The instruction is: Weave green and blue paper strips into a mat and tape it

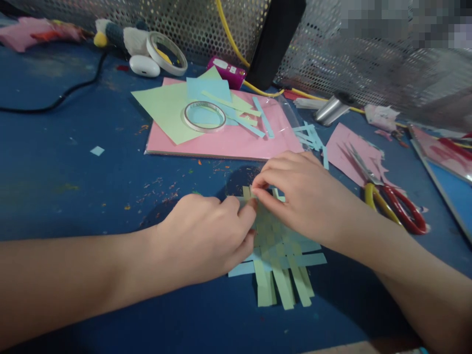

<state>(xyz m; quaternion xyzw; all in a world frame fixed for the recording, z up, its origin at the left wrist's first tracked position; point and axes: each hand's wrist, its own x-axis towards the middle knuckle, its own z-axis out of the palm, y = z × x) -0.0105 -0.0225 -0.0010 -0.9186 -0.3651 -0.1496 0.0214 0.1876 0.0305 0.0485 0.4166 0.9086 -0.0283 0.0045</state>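
Note:
A woven mat of green and blue paper strips (pixel 275 241) lies on the blue table, its green strip ends fanning toward me and blue ends sticking out at the sides. My left hand (pixel 208 233) rests over the mat's left side with fingers curled, its fingertips at the upper left edge. From the right, my right hand (pixel 300 191) reaches over the mat's top, thumb and forefinger pinched on the end of a strip. Both hands' fingertips nearly meet there. The fingers hide part of the weave.
Behind the mat, a pink paper stack (pixel 221 142) bears green and blue paper and a tape roll (pixel 204 116). Scissors (pixel 394 201) lie at the right beside pink paper (pixel 346 152). Loose blue strips (pixel 309 137), a metal cylinder (pixel 334 108) and a white case (pixel 144 66) are farther back.

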